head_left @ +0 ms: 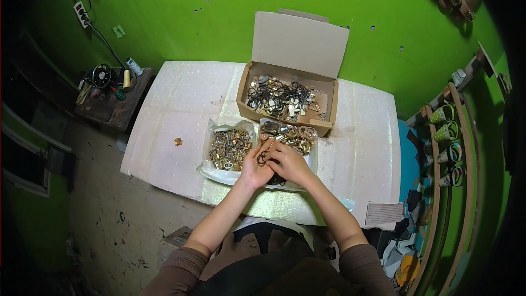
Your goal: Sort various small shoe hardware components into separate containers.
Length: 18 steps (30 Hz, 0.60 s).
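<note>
My left hand (255, 171) is cupped, palm up, with a dark beaded strand (262, 158) lying in it. The fingers of my right hand (290, 164) close on the same strand, and both hands meet over a plastic-lined container (313, 160) of bracelets and other jewelry. Just left of my hands is a second plastic-lined container (206, 169), full of mixed small gold and dark jewelry pieces. Behind them stands an open cardboard box (244, 89) with its lid up, holding a tangle of dark cords, chains and pale pieces. My hands partly hide the strand and the right container.
A white glittery cover (361, 131) lies over the table, with a small brown-gold piece (178, 141) at left and a printed sheet (384, 213) at the right corner. A sewing machine (102, 77) stands far left. Along the right wall, a wooden rack (466, 148) holds shoes.
</note>
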Each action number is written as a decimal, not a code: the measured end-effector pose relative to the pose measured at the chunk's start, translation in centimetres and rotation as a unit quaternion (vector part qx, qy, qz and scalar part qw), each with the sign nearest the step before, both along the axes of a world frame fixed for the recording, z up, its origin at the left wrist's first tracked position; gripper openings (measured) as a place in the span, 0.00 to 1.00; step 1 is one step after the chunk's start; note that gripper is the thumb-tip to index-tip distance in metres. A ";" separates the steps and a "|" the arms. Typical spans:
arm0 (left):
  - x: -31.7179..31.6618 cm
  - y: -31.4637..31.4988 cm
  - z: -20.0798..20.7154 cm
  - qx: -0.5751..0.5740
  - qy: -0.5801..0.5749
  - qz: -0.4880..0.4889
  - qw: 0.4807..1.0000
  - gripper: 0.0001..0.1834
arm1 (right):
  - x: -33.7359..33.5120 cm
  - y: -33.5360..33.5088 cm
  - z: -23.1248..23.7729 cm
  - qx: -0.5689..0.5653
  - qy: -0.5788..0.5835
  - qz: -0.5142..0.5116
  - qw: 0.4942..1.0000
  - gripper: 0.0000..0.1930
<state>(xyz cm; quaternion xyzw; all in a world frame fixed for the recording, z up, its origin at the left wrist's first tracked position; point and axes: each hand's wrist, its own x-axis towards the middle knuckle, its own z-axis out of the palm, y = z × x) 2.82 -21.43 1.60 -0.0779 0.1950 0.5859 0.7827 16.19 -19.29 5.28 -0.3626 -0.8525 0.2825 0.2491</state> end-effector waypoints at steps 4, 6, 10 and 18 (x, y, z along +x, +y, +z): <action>1.1 -0.2 1.7 0.002 -0.005 -0.030 1.000 0.21 | 0.6 0.4 -0.1 -0.002 -0.007 -0.027 1.000 0.09; 1.0 -0.3 1.9 -0.009 0.040 -0.030 0.999 0.21 | 0.6 0.2 0.2 0.006 0.004 -0.045 0.999 0.09; 0.7 -0.2 -0.4 0.071 -0.118 -0.083 0.987 0.22 | 0.9 0.2 0.2 -0.020 -0.006 -0.033 0.999 0.10; -0.2 -0.8 1.2 -0.001 0.036 -0.076 0.996 0.21 | 4.6 1.3 3.1 -0.164 0.045 -0.078 0.982 0.09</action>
